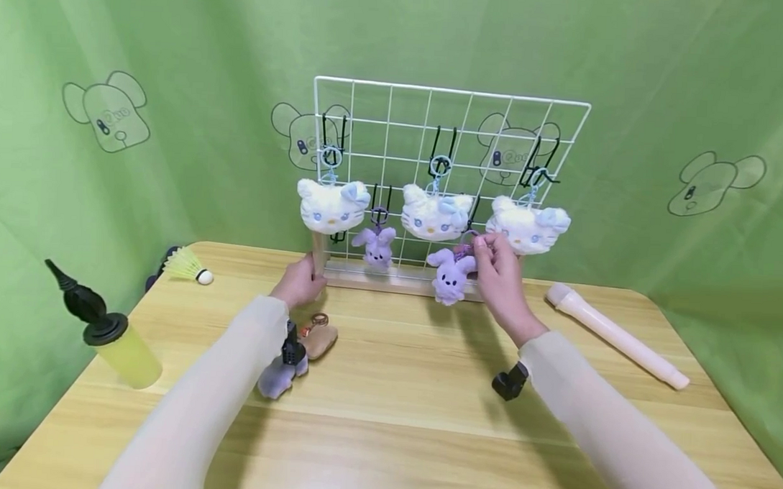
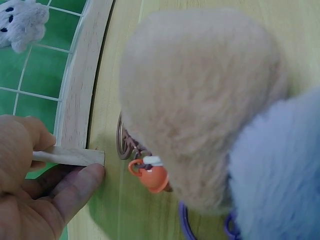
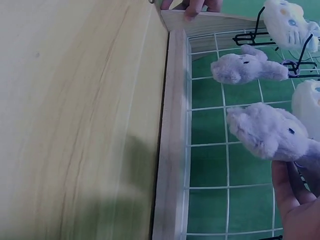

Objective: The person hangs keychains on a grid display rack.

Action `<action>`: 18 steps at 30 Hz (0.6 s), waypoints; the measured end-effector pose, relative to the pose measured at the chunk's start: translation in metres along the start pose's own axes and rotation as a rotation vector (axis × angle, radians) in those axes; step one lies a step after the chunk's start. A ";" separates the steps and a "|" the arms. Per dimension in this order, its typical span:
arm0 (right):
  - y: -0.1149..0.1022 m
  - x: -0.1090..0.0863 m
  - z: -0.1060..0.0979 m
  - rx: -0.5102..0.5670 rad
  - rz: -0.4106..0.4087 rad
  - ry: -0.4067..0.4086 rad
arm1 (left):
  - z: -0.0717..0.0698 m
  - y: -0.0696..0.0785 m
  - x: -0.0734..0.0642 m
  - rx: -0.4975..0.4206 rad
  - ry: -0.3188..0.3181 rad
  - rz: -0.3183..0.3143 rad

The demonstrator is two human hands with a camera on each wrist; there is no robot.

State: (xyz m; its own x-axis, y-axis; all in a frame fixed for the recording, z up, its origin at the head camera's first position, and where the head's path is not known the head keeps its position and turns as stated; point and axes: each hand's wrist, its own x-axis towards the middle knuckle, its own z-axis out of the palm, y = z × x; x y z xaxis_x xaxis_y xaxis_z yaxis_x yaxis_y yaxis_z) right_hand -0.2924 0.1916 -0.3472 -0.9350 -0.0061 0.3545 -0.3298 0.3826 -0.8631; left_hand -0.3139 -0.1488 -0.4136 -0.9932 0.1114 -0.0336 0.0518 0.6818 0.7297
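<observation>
A white wire grid rack (image 1: 406,123) stands in a wooden base (image 1: 403,279) at the back of the table. My left hand (image 1: 297,281) grips its left wooden end piece (image 2: 85,156), thumb and fingers on either side. With its fingertips, my right hand (image 1: 503,286) pinches a purple bunny plush keychain (image 1: 451,281) near its ring, in front of the grid by a lower black hook (image 1: 474,211). A second purple bunny (image 1: 377,250) hangs to the left. Above them hang three white cat-head plush keychains (image 1: 435,214); the right one is just over my right fingers.
By my left forearm lie a tan plush keychain (image 1: 320,341) with an orange bell (image 2: 153,179) and a bluish-purple plush (image 1: 275,378). Farther left are a yellow hand pump (image 1: 131,358) and a shuttlecock (image 1: 188,265). A pale pink tube-shaped stick (image 1: 615,333) lies at the right.
</observation>
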 end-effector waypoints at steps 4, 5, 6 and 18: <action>0.003 -0.002 0.000 -0.050 0.021 0.006 | 0.001 -0.001 -0.001 -0.001 0.004 0.004; 0.003 -0.003 0.000 -0.052 0.034 -0.005 | 0.001 -0.001 -0.001 -0.003 0.005 0.004; 0.004 -0.003 -0.001 -0.051 0.049 -0.016 | 0.001 -0.001 -0.001 -0.004 0.006 0.004; 0.027 -0.015 -0.005 0.230 0.292 -0.172 | 0.002 -0.001 0.001 -0.018 -0.004 0.000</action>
State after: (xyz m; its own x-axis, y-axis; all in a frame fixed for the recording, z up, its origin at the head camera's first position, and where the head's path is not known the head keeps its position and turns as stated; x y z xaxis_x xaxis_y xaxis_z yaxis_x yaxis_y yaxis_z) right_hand -0.2870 0.2062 -0.3740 -0.9954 -0.0897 0.0344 -0.0497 0.1743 -0.9834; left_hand -0.3146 -0.1481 -0.4153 -0.9928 0.1141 -0.0362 0.0498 0.6687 0.7419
